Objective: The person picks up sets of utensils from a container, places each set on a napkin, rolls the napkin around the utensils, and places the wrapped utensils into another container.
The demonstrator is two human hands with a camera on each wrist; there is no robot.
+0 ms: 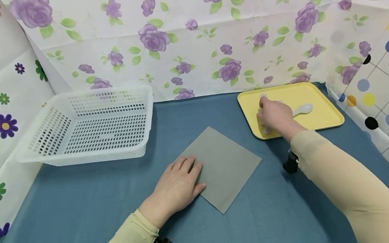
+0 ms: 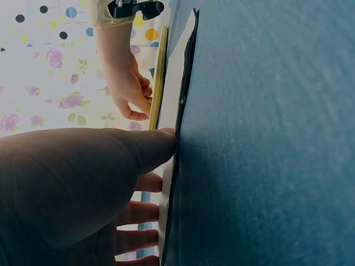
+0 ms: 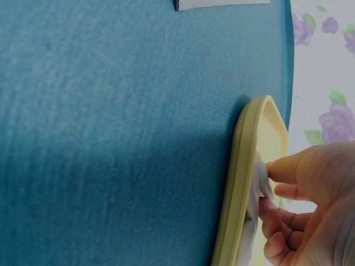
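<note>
A grey square napkin [image 1: 224, 167] lies on the blue cloth, one corner pointing toward me. My left hand [image 1: 177, 183] rests flat on its left part, fingers spread; in the left wrist view the thumb [image 2: 152, 148] presses at its layered edge. Over the left end of the yellow tray [image 1: 324, 120], my right hand [image 1: 277, 116] pinches a white plastic utensil [image 3: 262, 176] between thumb and fingers. Much of that utensil is hidden by the hand. A white spoon [image 1: 304, 109] lies on the tray just right of the hand, its handle running under it.
At the back left stands a white perforated basket [image 1: 147, 127]. A purple-flowered curtain [image 1: 193, 62] hangs behind the table, with patterned sheets on both sides. The blue tablecloth [image 1: 79, 216] spreads around the napkin.
</note>
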